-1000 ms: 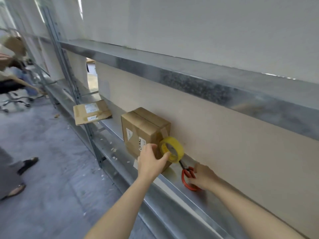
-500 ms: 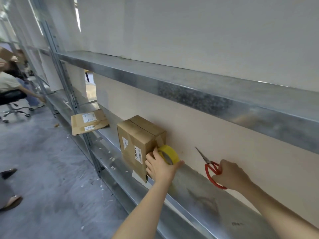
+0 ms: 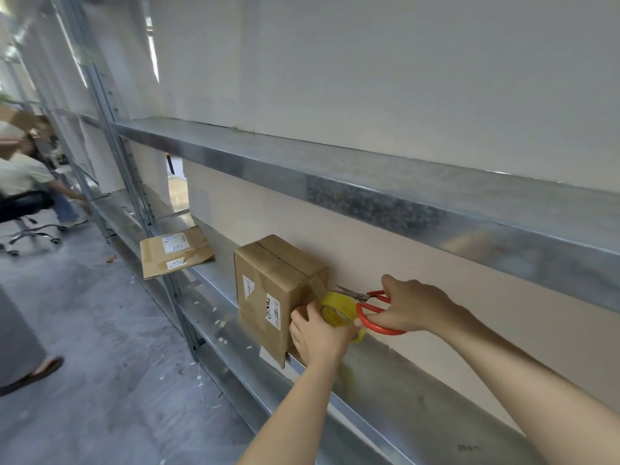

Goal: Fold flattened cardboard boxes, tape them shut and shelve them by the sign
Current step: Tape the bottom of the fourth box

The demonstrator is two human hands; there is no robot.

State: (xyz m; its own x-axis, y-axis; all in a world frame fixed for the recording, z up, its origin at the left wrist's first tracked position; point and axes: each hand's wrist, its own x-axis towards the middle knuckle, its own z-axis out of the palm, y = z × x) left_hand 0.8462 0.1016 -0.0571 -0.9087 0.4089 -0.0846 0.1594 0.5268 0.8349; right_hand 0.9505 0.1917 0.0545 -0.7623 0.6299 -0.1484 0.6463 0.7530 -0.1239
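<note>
Two hands meet over a yellow tape roll (image 3: 336,309) at the near corner of a folded cardboard box (image 3: 268,280). The left hand (image 3: 318,335) curls around the roll and holds it against the box's side. From the roll a clear strip of tape (image 3: 317,286) runs up to the box's top edge. Just right of that grip, the right hand (image 3: 414,305) has its fingers through the red handles of scissors (image 3: 370,297), whose blades point left and reach the strip above the roll.

White labels sit on the box's front, left of the grip; their sideways print is too blurred to read. The box stands on a grey metal shelf (image 3: 402,407), overhanging its front lip, with a beige wall behind.

Farther left along the shelf lies a flattened box (image 3: 174,251) with a label reading "692". Paper scraps dot the concrete floor (image 3: 107,347) below. At the far left, a person (image 3: 23,176) sits on a wheeled chair.
</note>
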